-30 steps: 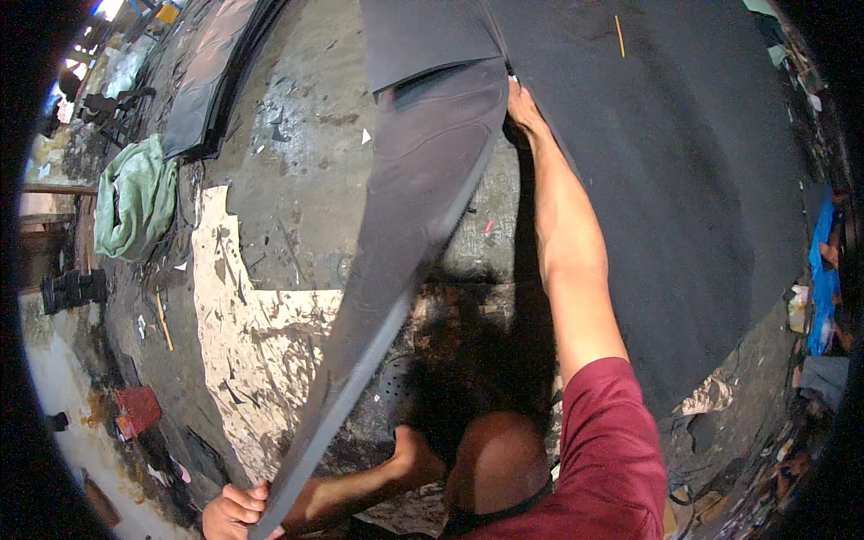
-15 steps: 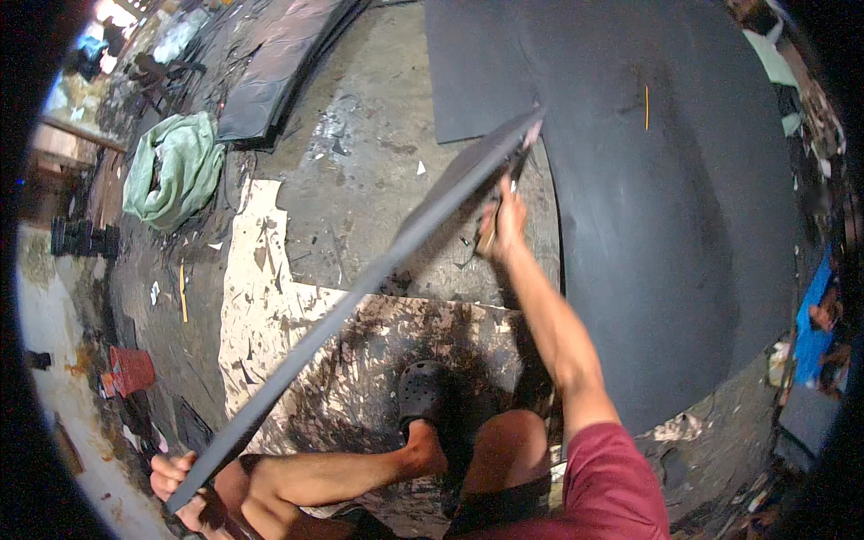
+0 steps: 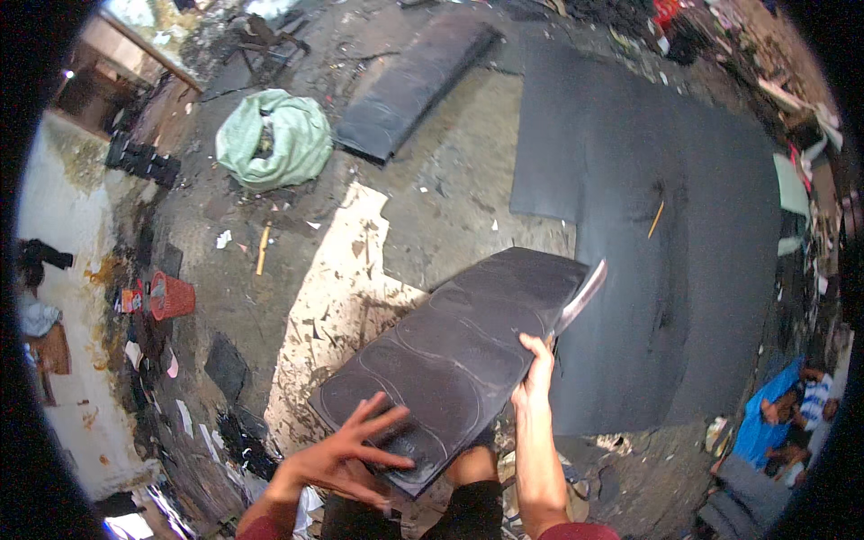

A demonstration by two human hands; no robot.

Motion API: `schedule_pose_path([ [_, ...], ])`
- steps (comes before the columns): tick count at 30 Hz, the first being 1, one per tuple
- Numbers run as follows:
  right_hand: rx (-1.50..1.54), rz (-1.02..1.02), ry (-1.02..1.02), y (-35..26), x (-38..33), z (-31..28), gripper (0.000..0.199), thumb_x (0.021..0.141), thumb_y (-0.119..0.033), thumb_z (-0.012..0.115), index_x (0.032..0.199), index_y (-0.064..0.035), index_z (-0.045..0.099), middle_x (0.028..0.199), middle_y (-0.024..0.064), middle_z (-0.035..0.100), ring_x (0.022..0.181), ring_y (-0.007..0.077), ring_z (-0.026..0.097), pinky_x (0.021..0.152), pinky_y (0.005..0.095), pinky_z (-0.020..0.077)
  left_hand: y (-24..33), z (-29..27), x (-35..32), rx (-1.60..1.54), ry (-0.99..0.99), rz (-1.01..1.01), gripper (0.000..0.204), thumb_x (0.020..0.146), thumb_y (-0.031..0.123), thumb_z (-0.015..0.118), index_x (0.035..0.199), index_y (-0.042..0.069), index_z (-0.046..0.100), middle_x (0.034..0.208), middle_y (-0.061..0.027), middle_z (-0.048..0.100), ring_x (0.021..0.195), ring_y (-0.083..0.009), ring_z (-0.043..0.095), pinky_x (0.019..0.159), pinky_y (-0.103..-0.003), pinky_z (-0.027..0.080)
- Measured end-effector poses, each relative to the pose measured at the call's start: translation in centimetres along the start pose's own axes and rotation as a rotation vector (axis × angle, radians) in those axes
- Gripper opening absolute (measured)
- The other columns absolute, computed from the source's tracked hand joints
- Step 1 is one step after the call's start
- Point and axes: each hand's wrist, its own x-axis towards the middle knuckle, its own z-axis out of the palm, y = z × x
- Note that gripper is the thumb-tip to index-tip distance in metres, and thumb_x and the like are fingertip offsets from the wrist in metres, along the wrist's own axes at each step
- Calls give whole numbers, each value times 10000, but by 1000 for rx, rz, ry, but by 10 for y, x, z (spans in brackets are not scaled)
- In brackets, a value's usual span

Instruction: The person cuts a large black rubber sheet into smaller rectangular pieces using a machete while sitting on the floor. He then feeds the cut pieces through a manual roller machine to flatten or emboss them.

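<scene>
Swung from edge-on to face-up since the earlier frame, outline-marked dark panel lay slanted above dark shorts, apparently cut free of broad black sheet. Left hand splayed open over panel's near end; right hand gripped knife, thumb at panel's edge.

Panel and far stack flank a passable gap.

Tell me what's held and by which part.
Right grip holds the dark panel by its long right edge; hold on the blade unclear. Left grip: spread open.
</scene>
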Motion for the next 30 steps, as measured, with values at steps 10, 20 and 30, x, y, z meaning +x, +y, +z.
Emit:
schedule_pose_path([
  [10, -168, 52, 120, 24, 35, 207, 510, 728, -173, 682, 1207, -65, 540, 1199, 53, 577, 1095, 239, 538, 966, 406, 420, -112, -215, 61, -233, 686, -893, 586, 887, 438, 646, 1303, 36, 557, 1298, -269, 552, 1236, -309, 530, 1022, -363, 400],
  [20, -495, -416, 190, 30, 231, 375, 244, 815, -109, 766, 972, -93, 580, 915, -39, 530, 873, 89, 486, 870, 262, 375, -153, -403, 192, 19, 990, -623, 264, 865, 244, 699, 969, 2, 713, 795, -50, 714, 712, -96, 618, 673, -267, 491],
  [30, -443, -230, 94, -4, 478, 501, 407, 843, -124, 739, 1184, -31, 538, 1080, 32, 570, 987, 139, 527, 892, 281, 410, -232, -618, 378, 311, 1003, -519, 458, 818, 481, 709, 981, 54, 714, 709, -199, 666, 661, -327, 680, 590, -386, 502],
])
